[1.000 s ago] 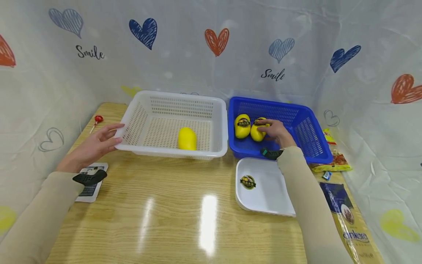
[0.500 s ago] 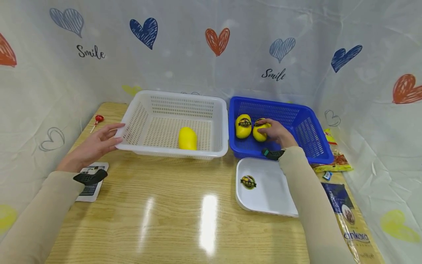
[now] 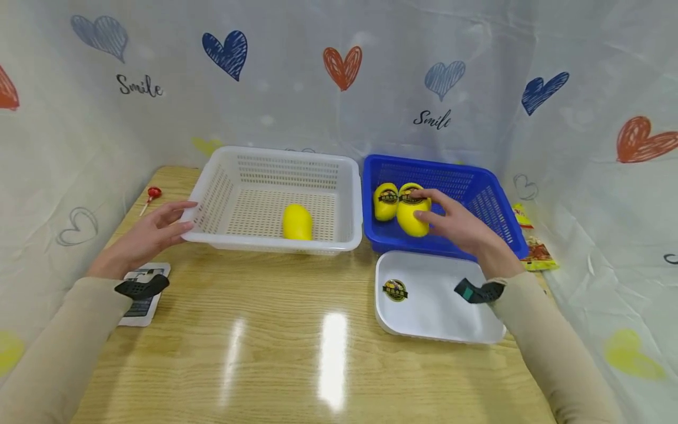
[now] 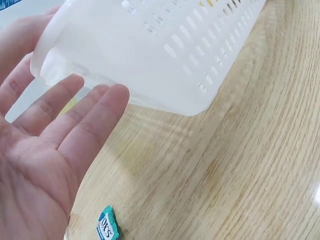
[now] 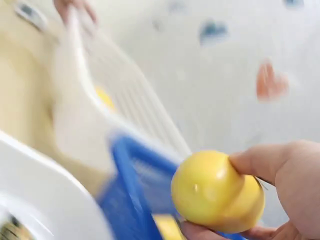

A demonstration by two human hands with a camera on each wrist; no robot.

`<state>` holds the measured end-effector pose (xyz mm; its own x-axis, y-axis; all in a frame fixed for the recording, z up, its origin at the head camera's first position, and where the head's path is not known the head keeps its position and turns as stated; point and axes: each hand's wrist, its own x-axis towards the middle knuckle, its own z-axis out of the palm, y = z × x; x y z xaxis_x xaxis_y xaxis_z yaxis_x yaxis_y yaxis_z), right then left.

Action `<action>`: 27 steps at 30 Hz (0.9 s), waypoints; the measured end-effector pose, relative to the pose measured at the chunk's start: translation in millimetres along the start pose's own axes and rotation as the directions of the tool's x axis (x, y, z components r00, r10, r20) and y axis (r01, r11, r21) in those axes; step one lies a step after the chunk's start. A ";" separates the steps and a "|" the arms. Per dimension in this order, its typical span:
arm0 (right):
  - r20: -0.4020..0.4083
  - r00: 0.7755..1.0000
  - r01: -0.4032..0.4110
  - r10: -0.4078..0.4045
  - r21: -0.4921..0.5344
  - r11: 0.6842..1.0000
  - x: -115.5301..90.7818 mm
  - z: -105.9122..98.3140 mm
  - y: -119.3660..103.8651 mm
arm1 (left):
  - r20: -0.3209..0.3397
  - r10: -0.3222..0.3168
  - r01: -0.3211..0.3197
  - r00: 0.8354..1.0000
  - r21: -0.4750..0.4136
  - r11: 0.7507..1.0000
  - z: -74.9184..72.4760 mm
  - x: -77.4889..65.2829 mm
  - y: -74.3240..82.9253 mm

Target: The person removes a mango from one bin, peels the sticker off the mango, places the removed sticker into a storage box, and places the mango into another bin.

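My right hand (image 3: 461, 227) holds a yellow mango (image 3: 412, 219) with a dark label, its thumb and fingers on either side of the fruit. That mango hangs over the blue basket (image 3: 479, 194), where another labelled mango (image 3: 385, 203) lies at the left end. Up close in the right wrist view, the held mango (image 5: 215, 192) shows its rounded end. My left hand (image 3: 150, 235) touches the left end of the white basket (image 3: 275, 242), fingers fairly straight against its rim and wall (image 4: 145, 65). One mango (image 3: 297, 222) lies inside the white basket.
A white tray (image 3: 439, 318) with a round sticker (image 3: 395, 290) stands before the blue basket. Snack packets (image 3: 537, 256) lie at the far right. On the left are a red lollipop (image 3: 153, 192) and a white-edged flat item (image 3: 143, 306). A small wrapped sweet (image 4: 108, 225) lies below the left hand.
My right hand has raised the mango from the blue basket's floor and come slightly nearer the front. The left hand keeps its place at the white basket.
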<state>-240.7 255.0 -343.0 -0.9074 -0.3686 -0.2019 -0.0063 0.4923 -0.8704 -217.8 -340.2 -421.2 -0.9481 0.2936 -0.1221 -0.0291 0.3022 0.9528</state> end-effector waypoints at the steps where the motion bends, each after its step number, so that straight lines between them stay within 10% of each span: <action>1: 0.023 0.999 0.022 -0.022 0.002 1.000 -8.1 8.3 -3.5 | 0.002 0.008 -0.008 1.000 0.004 1.000 -0.4 0.5 0.0; 9: 0.189 0.963 0.199 -0.190 -0.031 0.979 -55.5 97.0 -22.9 | 0.011 0.015 -0.015 1.000 -0.010 1.000 -0.8 1.7 -1.6; 17: 0.322 0.918 0.283 -0.229 -0.130 0.950 -59.6 179.4 -4.3 | 0.010 0.019 -0.019 1.000 -0.041 0.999 1.8 2.2 -5.3; 27: 0.296 0.927 0.292 -0.230 -0.183 0.939 -44.8 216.4 14.5 | -0.011 0.042 -0.043 0.999 -0.151 0.988 4.0 2.3 -8.1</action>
<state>-109.1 108.0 -443.8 -0.7152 -0.6885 -0.1200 -0.3475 0.4993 -0.7937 -218.5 -338.3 -430.4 -0.9519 0.2960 -0.0787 -0.0355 0.1486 0.9883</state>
